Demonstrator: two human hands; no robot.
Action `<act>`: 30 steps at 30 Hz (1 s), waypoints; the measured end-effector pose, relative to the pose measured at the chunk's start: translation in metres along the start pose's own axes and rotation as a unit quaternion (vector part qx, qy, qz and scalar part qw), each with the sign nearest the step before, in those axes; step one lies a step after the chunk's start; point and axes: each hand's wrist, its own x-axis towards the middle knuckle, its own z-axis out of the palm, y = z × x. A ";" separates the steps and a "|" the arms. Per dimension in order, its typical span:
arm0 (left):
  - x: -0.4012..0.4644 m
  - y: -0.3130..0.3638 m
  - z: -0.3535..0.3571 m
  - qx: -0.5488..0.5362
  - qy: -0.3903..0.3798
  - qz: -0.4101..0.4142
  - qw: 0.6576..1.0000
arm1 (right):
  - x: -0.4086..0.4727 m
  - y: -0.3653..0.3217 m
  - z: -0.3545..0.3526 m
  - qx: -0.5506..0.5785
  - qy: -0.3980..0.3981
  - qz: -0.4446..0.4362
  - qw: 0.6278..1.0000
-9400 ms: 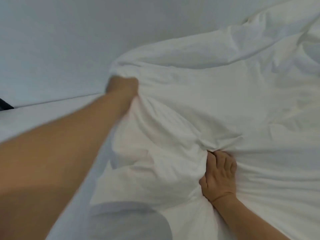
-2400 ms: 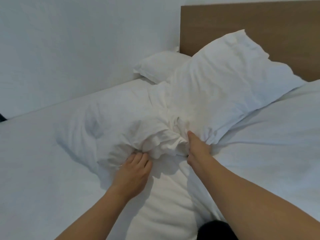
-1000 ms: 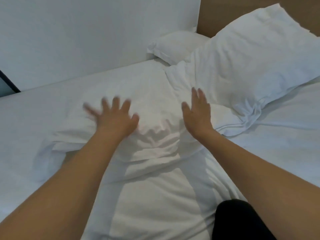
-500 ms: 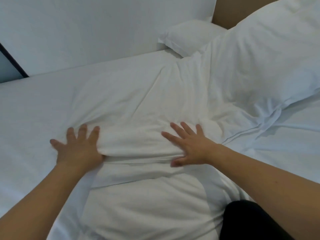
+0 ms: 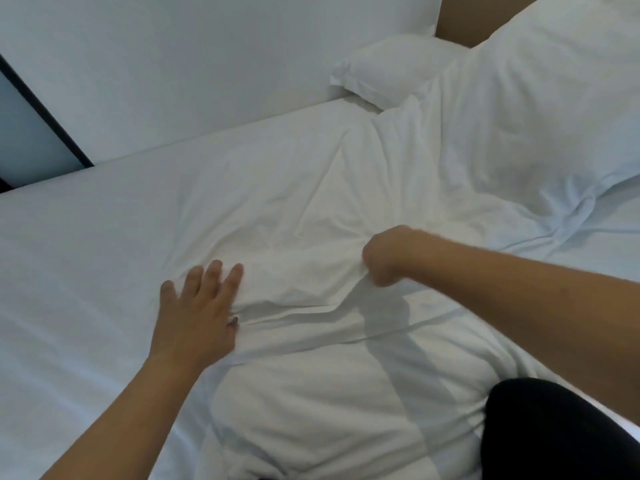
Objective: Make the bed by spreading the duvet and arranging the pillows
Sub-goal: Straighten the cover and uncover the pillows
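Two bare hands are on a white bed. The left hand [image 5: 197,317] lies flat with its fingers [image 5: 211,275] straight and spread a little. It presses on the folded edge of the duvet [image 5: 298,278], down near the bed sheet [image 5: 79,258]. Its grip is open and flat, and it holds nothing.

The right hand [image 5: 388,254] is curled into a fist, a bit blurry. It bunches a small fold of the duvet and lifts it a little off the bed. Its grip is pinched tight on the cloth. Wrinkles run out from that spot across the white cover. A grey shadow of the arm falls on the duvet below the hand.

The duvet lies in the middle of the bed, from the near edge up toward the pillows. It is crumpled and not yet smooth. Its top part touches the big pillow [image 5: 540,109], which lies tilted at the top right, partly over the duvet. A small pillow [image 5: 384,69] sits behind it, in the corner beside the white wall [image 5: 190,64]. A bit of the brown headboard [image 5: 457,20] shows between the two pillows at the top.

On the far left, a dark strip [image 5: 38,102] runs slanted down the wall next to the bed. At the bottom right, something black [image 5: 554,434] sits on the duvet, close to the person; I cannot tell just what it is.
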 end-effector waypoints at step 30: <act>0.059 0.118 0.047 -0.166 -0.082 -0.078 0.980 | 0.052 0.024 0.154 0.223 0.248 0.145 0.931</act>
